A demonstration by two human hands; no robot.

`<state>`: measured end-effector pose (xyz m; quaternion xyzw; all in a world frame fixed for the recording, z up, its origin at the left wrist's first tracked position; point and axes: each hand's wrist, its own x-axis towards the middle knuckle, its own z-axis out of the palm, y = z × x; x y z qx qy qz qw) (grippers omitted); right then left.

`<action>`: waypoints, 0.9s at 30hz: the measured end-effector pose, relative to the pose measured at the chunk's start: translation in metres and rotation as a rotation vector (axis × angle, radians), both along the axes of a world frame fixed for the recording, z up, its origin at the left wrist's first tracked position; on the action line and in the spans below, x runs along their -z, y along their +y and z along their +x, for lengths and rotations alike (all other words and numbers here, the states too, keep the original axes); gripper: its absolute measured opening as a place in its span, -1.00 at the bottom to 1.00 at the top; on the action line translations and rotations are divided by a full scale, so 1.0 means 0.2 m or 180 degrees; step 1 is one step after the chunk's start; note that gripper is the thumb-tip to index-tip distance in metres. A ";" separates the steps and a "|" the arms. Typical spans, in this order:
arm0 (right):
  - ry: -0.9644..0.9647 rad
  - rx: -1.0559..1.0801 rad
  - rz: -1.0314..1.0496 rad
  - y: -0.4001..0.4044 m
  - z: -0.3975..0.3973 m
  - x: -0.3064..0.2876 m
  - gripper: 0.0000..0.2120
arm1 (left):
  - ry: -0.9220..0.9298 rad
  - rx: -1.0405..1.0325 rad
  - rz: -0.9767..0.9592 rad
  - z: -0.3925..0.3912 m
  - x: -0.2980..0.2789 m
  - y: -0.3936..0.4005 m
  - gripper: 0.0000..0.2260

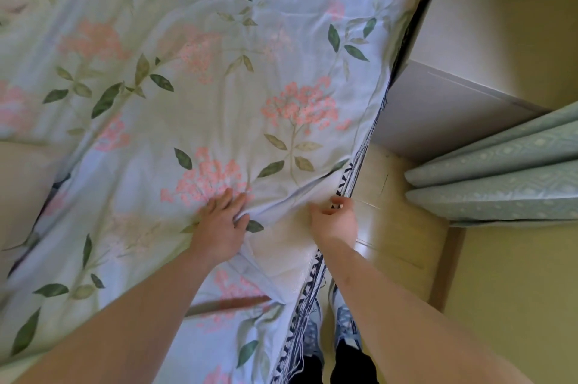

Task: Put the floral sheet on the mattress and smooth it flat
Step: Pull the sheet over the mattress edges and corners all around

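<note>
The floral sheet [187, 77] lies spread and rumpled across the mattress [287, 246], whose white quilted top shows bare in a patch near you. Your left hand [220, 224] rests on the sheet by a pink flower cluster, fingers laid forward and thumb bunching a fold, a loose grip. Just right of it, your right hand [336, 221] pinches the sheet's edge at the mattress's navy-patterned border, fingers curled in a closed grip. Farther right stand pale cabinets [444, 108], and green curtains [500, 177] hang at the far right.
</note>
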<state>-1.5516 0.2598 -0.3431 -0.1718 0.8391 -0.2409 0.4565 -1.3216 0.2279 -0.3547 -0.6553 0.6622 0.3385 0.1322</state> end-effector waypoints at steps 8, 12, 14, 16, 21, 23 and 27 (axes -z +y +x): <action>-0.0191 -0.1048 -0.0149 0.06 0.09 0.00 -0.56 | 0.0621 -0.1565 -0.0120 0.01 -0.09 -0.16 -0.74; -0.0996 -0.0557 -0.0339 -0.01 0.14 0.00 -0.69 | 0.1044 -0.1983 0.0162 0.04 -0.16 -0.17 -0.72; -0.1671 0.0141 -0.0461 -0.09 0.17 -0.02 -0.77 | 0.1130 -0.2056 0.0156 0.02 -0.18 -0.15 -0.82; -0.1956 0.0463 -0.0484 -0.16 0.15 -0.05 -0.77 | 0.1085 -0.1905 0.0153 -0.02 -0.20 -0.13 -0.92; -0.2043 0.0576 -0.0463 -0.14 0.02 -0.14 -0.89 | 0.0643 -0.0714 0.0381 -0.11 -0.23 -0.04 -0.72; -0.2228 0.0849 -0.0528 -0.08 -0.05 -0.19 -0.93 | 0.0376 -0.0218 -0.0251 -0.14 -0.26 0.02 -0.50; -0.1464 0.0554 -0.0534 0.07 -0.13 -0.22 -0.89 | 0.0798 0.0140 -0.0733 -0.23 -0.35 0.18 -0.61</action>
